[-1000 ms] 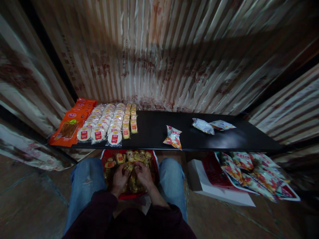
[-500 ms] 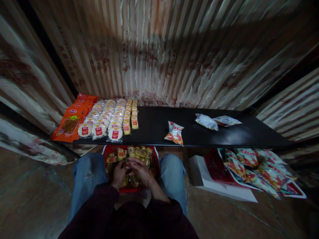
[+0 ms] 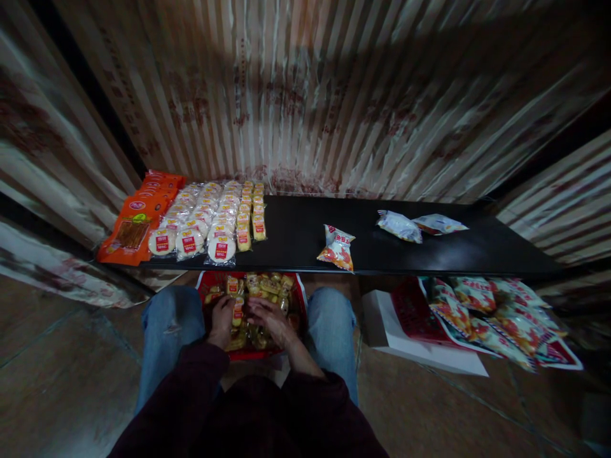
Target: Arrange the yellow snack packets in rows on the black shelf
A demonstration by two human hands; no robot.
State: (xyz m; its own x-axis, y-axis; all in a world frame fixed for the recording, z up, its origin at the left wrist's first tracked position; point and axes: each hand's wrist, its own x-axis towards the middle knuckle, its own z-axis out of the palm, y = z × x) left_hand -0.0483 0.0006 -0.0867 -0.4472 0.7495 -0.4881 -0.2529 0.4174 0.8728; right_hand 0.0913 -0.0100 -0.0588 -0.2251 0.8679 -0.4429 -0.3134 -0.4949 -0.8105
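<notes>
Between my knees stands a red basket (image 3: 301,299) full of small yellow wrapped snack packets (image 3: 270,286). My left hand (image 3: 220,323) is over its left side, with fingers closed on one wrapped snack packet (image 3: 237,312) that has a red and white label. Just right of it, my right hand (image 3: 273,323) hovers over the packets. Its fingers stretch toward the left hand and look apart, with nothing visible in them. Some packets are hidden under both hands.
A black shelf (image 3: 296,235) holds orange snack bags (image 3: 136,222), rows of round white crackers (image 3: 191,240), yellow packets (image 3: 258,222), a puffed snack bag (image 3: 338,249) and two silvery bags (image 3: 400,226). Another red basket (image 3: 410,315) with snack bags (image 3: 477,296) sits at right on a white box (image 3: 382,318).
My hands, close together before, have moved apart. A labelled snack packet now shows at my left fingertips. The whole view has shifted slightly.
</notes>
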